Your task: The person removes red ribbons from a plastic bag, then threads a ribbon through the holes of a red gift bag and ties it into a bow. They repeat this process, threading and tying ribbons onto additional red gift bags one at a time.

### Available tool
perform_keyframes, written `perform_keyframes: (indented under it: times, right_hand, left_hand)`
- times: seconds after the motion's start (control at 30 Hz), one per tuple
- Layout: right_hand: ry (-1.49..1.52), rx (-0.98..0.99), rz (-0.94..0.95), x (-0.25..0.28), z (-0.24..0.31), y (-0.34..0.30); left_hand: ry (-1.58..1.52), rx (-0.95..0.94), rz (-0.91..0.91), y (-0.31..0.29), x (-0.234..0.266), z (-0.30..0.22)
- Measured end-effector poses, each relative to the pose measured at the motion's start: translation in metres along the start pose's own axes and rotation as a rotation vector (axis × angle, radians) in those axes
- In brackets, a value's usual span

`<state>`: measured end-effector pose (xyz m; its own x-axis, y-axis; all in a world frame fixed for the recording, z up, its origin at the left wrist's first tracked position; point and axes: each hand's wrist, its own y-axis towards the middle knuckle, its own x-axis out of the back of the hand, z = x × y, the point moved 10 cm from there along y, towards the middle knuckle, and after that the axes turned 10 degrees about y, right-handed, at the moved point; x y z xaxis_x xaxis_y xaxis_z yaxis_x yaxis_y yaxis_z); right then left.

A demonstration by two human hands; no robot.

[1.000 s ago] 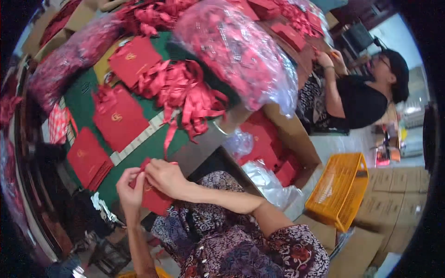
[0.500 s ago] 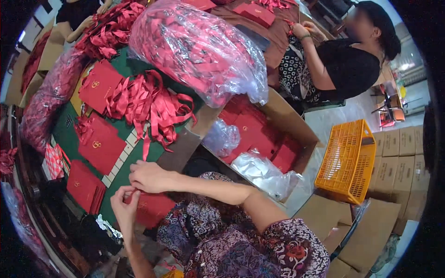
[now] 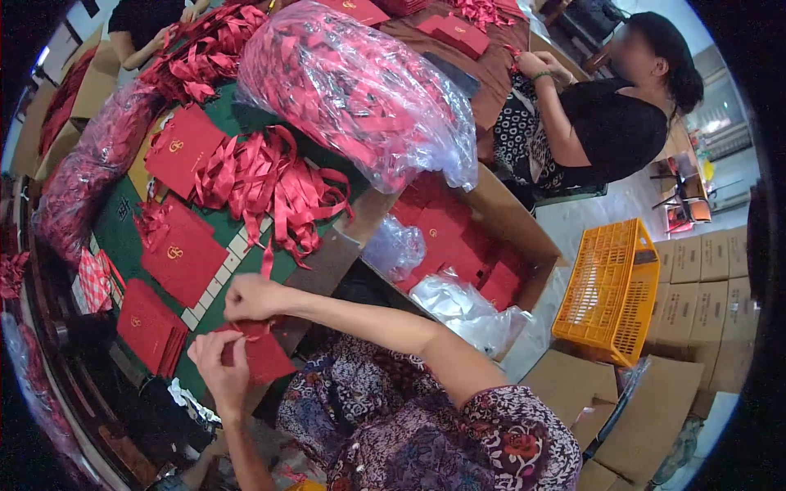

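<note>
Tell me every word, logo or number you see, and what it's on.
Gold emblem on red bags: visible, but I won't copy its letters.
Small gold marks beside some emblems: too small to read.
Dark print on stacked cartons: too small to read reliably.
Dark mark on green tabletop: too blurred to read.

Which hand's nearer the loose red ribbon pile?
Right. The right hand is just below the ribbon pile in the picture; the left hand is lower, farther from it.
</note>
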<state>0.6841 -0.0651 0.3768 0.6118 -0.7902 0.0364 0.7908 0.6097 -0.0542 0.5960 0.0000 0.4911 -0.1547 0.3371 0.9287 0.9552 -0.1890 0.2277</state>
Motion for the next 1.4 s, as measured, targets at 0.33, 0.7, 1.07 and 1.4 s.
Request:
perform_keyframes:
  times: [0.33,0.7,1.07,1.4]
  right_hand:
    - [-0.342,0.055,0.132,0.008,0.028,-0.025]
    - [-0.169,0.221,0.114,-0.004,0.103,-0.069]
    - [0.027,0.079,-0.156,-0.004,0.073,-0.047]
    - [-0.276,0.033,-0.235,0.005,0.061,-0.041]
  left_hand:
    - [-0.239,0.278,-0.071,-0.021,-0.004,0.065]
    - [-0.544,0.390,-0.094,-0.024,-0.044,0.121]
    - [-0.810,0.538,-0.052,-0.056,-0.060,0.014]
    - [-1.319,0.794,0.064,-0.099,-0.087,0.025]
